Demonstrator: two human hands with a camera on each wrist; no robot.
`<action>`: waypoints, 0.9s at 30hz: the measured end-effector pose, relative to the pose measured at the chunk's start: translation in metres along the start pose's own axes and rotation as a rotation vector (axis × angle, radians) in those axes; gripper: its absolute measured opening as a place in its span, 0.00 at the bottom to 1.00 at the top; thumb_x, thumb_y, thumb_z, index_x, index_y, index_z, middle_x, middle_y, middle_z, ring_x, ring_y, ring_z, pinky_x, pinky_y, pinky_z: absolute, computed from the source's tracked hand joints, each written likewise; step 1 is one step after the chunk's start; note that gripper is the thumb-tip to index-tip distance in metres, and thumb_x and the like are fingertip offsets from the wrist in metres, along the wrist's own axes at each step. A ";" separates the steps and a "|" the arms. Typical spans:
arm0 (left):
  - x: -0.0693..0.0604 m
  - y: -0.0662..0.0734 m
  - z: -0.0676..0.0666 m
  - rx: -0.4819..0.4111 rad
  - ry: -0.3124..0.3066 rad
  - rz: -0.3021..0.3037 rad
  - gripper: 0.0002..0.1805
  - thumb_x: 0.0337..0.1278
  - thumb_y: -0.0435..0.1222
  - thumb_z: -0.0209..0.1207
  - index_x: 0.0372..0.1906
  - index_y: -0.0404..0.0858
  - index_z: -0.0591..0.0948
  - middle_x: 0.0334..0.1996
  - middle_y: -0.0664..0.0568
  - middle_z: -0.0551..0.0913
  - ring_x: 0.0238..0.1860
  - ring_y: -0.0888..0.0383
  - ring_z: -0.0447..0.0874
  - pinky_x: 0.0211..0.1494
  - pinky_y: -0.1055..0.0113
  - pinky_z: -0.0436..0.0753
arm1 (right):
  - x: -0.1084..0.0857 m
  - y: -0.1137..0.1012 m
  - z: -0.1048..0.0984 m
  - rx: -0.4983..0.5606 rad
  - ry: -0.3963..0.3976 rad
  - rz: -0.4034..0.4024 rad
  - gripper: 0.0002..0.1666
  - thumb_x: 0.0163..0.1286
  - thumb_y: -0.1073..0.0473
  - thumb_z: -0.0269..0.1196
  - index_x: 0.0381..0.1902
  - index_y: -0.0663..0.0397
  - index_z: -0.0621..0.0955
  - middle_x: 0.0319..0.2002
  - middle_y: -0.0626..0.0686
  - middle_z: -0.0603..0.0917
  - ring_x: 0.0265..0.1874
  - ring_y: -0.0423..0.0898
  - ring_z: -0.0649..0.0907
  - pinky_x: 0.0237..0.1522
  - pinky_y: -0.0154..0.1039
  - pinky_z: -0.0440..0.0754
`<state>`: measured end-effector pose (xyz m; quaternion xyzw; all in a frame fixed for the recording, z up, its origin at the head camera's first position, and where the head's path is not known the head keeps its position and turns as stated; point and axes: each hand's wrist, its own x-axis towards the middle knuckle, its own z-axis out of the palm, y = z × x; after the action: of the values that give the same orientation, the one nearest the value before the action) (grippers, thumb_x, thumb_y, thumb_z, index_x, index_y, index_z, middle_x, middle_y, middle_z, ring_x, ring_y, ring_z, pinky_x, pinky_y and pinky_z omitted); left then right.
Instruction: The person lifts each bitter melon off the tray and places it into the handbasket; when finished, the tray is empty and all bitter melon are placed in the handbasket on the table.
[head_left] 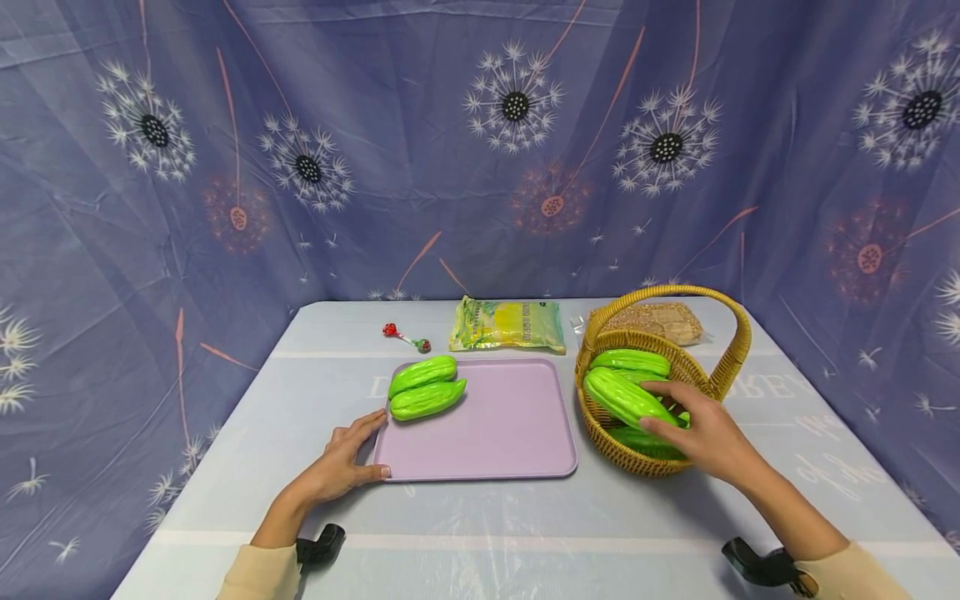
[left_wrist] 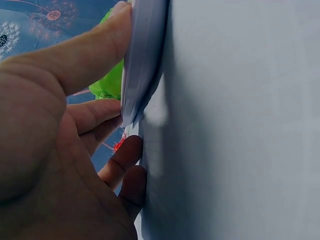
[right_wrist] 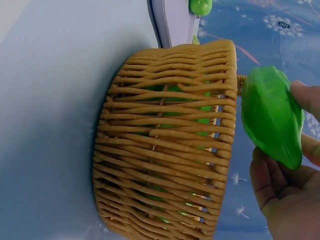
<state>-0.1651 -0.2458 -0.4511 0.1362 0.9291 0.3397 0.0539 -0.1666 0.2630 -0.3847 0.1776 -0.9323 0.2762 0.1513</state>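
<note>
My right hand (head_left: 708, 429) grips a bright green bitter melon (head_left: 621, 397) between thumb and fingers, over the wicker basket (head_left: 630, 462). In the right wrist view this melon (right_wrist: 270, 115) stands above the basket's rim. More bitter melons (head_left: 632, 360) lie inside, partly covered by the held one and my hand. Left of the basket is a pale purple tray (head_left: 502, 433), with two bitter melons (head_left: 426, 400) side by side at its far left corner. Against the tray's left edge rests my left hand (head_left: 337, 467), thumb and fingers spread along the rim (left_wrist: 145, 55).
The basket's tall arched handle (head_left: 738, 333) rises over its right side. Behind the tray lie a green-yellow packet (head_left: 508, 325) and a red-and-green candy-like item (head_left: 407, 337). A bag of brown grains (head_left: 660, 322) sits behind the basket. A patterned curtain (head_left: 420, 167) surrounds the table.
</note>
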 end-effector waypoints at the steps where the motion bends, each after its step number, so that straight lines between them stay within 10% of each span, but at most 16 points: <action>1: 0.000 0.000 0.000 -0.001 0.001 0.000 0.46 0.45 0.47 0.69 0.70 0.38 0.62 0.72 0.47 0.59 0.55 0.49 0.59 0.51 0.57 0.59 | 0.000 0.001 0.000 -0.001 0.001 0.005 0.28 0.58 0.51 0.68 0.56 0.50 0.77 0.46 0.52 0.82 0.36 0.33 0.73 0.36 0.34 0.74; 27: 0.000 -0.002 0.001 0.007 0.014 0.014 0.46 0.45 0.47 0.69 0.70 0.38 0.62 0.71 0.46 0.60 0.54 0.49 0.59 0.51 0.57 0.58 | 0.028 0.002 0.020 -0.022 -0.005 0.204 0.33 0.63 0.42 0.62 0.58 0.59 0.75 0.47 0.62 0.83 0.42 0.54 0.81 0.41 0.50 0.75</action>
<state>-0.1656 -0.2463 -0.4528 0.1404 0.9296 0.3378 0.0444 -0.1957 0.2464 -0.3909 0.0808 -0.9489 0.2796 0.1220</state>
